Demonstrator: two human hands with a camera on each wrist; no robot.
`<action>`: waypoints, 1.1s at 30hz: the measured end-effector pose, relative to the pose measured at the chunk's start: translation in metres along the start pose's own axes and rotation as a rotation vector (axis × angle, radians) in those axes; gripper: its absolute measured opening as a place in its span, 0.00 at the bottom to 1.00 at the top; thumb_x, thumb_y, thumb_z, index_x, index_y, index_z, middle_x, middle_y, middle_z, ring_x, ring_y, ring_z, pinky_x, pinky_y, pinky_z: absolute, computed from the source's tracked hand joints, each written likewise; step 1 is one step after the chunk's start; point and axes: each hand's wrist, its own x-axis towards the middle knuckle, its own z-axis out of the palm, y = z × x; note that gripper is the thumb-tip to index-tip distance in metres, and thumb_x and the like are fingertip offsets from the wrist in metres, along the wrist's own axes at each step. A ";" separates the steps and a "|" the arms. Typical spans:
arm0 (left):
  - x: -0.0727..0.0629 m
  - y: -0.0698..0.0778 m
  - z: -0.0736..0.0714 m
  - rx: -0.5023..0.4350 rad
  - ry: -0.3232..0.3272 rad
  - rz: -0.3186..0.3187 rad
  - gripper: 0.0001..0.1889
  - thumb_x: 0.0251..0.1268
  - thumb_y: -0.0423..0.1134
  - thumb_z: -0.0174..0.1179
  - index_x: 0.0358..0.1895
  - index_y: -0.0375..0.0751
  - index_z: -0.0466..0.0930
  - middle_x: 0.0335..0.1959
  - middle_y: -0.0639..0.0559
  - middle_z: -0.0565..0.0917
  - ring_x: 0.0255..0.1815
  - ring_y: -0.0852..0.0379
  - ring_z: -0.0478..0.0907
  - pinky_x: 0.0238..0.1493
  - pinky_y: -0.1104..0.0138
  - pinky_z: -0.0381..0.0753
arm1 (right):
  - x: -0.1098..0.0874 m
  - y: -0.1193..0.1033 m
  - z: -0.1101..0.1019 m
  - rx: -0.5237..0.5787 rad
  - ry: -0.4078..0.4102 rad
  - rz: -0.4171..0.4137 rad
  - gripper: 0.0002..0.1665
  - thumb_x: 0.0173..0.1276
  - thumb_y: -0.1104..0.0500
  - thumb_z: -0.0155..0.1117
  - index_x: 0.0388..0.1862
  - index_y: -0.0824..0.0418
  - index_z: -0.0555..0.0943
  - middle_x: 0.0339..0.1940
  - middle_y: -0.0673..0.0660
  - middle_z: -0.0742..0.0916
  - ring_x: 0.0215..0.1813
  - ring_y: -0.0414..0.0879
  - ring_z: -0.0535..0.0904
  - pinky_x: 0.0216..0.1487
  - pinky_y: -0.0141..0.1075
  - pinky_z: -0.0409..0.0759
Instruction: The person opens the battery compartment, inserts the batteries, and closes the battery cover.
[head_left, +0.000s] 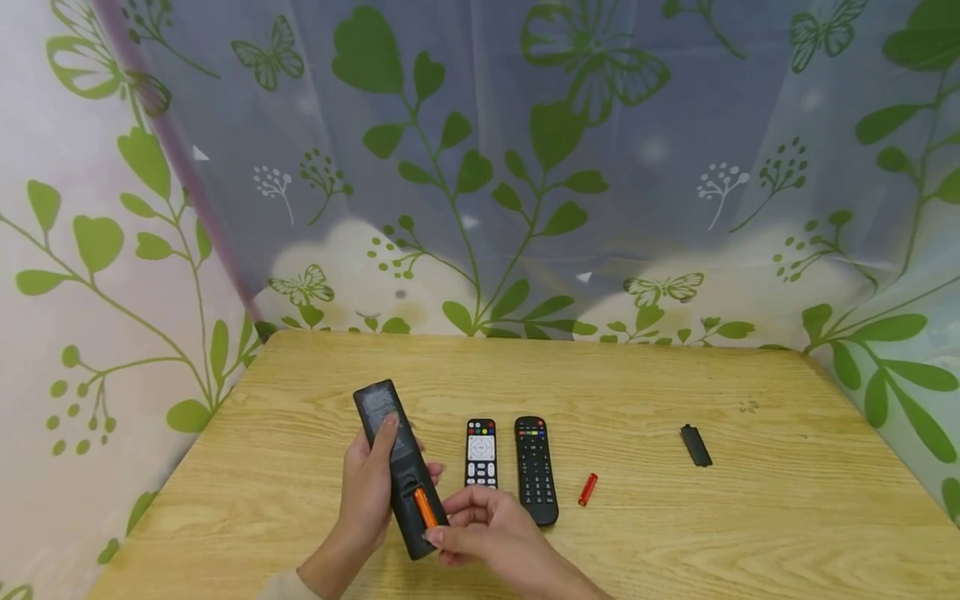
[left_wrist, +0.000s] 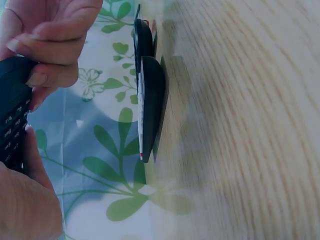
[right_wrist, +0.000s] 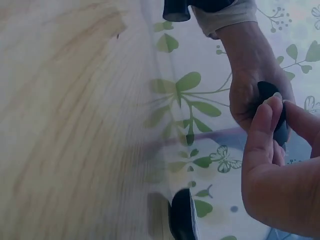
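Note:
A black remote control (head_left: 402, 467) is held back side up in my left hand (head_left: 365, 492), tilted above the table. The left thumb lies across its back, while the fingers wrap underneath. Inside its uncovered battery compartment sits an orange battery (head_left: 424, 507). My right hand (head_left: 495, 533) holds the remote's lower end, its thumb tip at the battery's lower end and its curled fingers by the edge. The left wrist view shows the button side of the same remote (left_wrist: 14, 117). In the right wrist view, the right hand (right_wrist: 280, 170) partly hides the remote.
Two remotes lie buttons up on the wooden table (head_left: 300, 375): one with white keys (head_left: 481, 450), one all black (head_left: 536, 475). Right of them are a red battery (head_left: 588, 489) and a small black battery cover (head_left: 696, 445). A leaf-patterned curtain (head_left: 480, 167) hangs behind.

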 end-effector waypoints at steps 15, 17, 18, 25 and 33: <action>-0.003 0.003 0.006 0.038 -0.012 0.035 0.24 0.76 0.51 0.45 0.58 0.31 0.60 0.35 0.42 0.76 0.27 0.46 0.85 0.34 0.53 0.85 | 0.001 0.002 0.000 0.144 -0.030 0.067 0.17 0.61 0.69 0.66 0.49 0.67 0.75 0.28 0.53 0.81 0.28 0.43 0.82 0.35 0.33 0.83; -0.002 0.003 0.006 0.041 -0.019 0.036 0.24 0.76 0.50 0.45 0.59 0.31 0.60 0.35 0.42 0.76 0.27 0.46 0.85 0.34 0.53 0.85 | 0.001 0.003 -0.001 0.140 -0.034 0.067 0.18 0.61 0.69 0.66 0.50 0.67 0.74 0.28 0.53 0.81 0.29 0.43 0.82 0.36 0.33 0.83; -0.002 0.003 0.006 0.040 -0.023 0.037 0.24 0.76 0.50 0.45 0.59 0.31 0.60 0.36 0.41 0.76 0.27 0.46 0.85 0.34 0.53 0.85 | 0.002 0.003 -0.002 0.139 -0.036 0.068 0.19 0.61 0.69 0.66 0.51 0.67 0.74 0.28 0.53 0.81 0.29 0.43 0.82 0.36 0.34 0.83; 0.001 0.000 0.005 0.040 -0.033 0.029 0.24 0.76 0.51 0.46 0.58 0.31 0.62 0.37 0.40 0.76 0.28 0.45 0.85 0.35 0.53 0.84 | 0.004 0.006 -0.007 0.088 -0.043 0.069 0.18 0.62 0.68 0.66 0.51 0.67 0.74 0.30 0.55 0.82 0.31 0.45 0.83 0.38 0.37 0.84; 0.008 -0.004 0.002 0.033 0.010 0.068 0.25 0.74 0.49 0.49 0.55 0.26 0.69 0.35 0.38 0.79 0.28 0.44 0.84 0.38 0.53 0.84 | 0.001 -0.004 -0.021 -0.068 -0.040 0.065 0.20 0.64 0.60 0.67 0.52 0.67 0.75 0.36 0.57 0.84 0.37 0.49 0.84 0.41 0.42 0.84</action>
